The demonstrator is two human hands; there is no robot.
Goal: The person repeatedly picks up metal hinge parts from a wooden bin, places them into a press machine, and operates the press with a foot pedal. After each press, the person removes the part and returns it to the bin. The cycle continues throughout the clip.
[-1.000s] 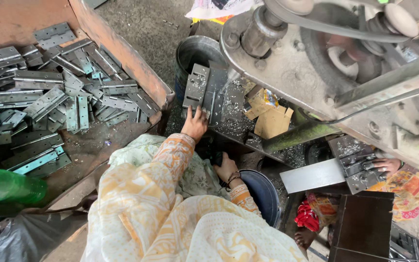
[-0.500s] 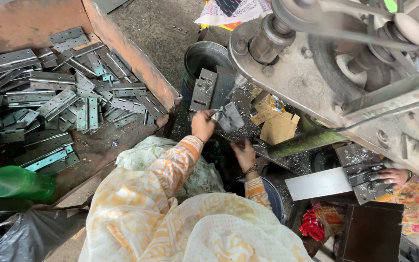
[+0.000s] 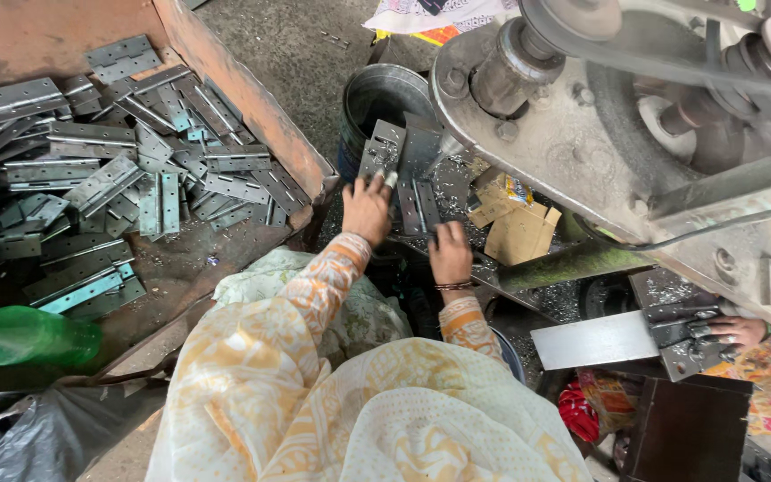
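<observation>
Hands at the hinge plates [image 3: 408,174] below the belt-driven machine [image 3: 600,125].

Left hand [image 3: 367,210] rests on the plates' lower left edge, fingers curled, pinching a small pale piece (grip partly hidden). Right hand [image 3: 450,252] lies just right of it, fingers flat on a plate, closed on nothing I can see. Plates lean against a grey bucket [image 3: 384,96]. Left of the plates, a rusty tray [image 3: 252,112] holds loose hinges [image 3: 100,170].
</observation>
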